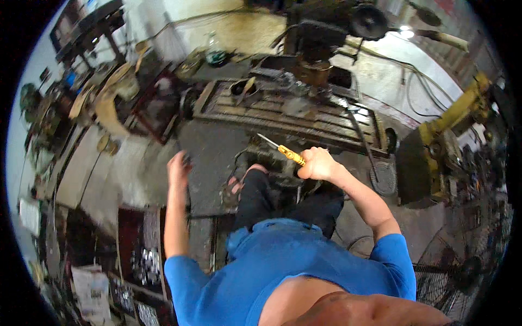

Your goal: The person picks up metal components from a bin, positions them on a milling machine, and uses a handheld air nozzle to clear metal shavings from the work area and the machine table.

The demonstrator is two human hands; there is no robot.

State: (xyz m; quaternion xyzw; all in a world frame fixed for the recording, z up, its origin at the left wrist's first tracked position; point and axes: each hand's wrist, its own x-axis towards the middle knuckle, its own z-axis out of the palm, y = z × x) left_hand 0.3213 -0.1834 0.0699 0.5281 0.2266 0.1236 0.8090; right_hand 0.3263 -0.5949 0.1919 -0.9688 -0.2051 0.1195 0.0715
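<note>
A long slotted metal worktop (pixel 220 108), part of a machine, stretches across the far side of the scene. To its right stands a yellow-painted machine (pixel 429 157). At the near left, a wooden tray (pixel 164 244) holds many shiny metal pieces (pixel 145 264). The right hand (pixel 321 163), just near of the worktop, has its fingers clenched around the handle of the yellow tool. The left hand (pixel 178 169) is well to the left, its fingers curled; a small dark patch shows against them, too blurred to tell whether they grip anything. A dark pot (pixel 246 99) sits on the worktop's left part, and a clear bottle (pixel 215 54) stands farther back. The yellow tool (pixel 288 153) extends from the right hand, its thin metal shaft pointing far and left.
</note>
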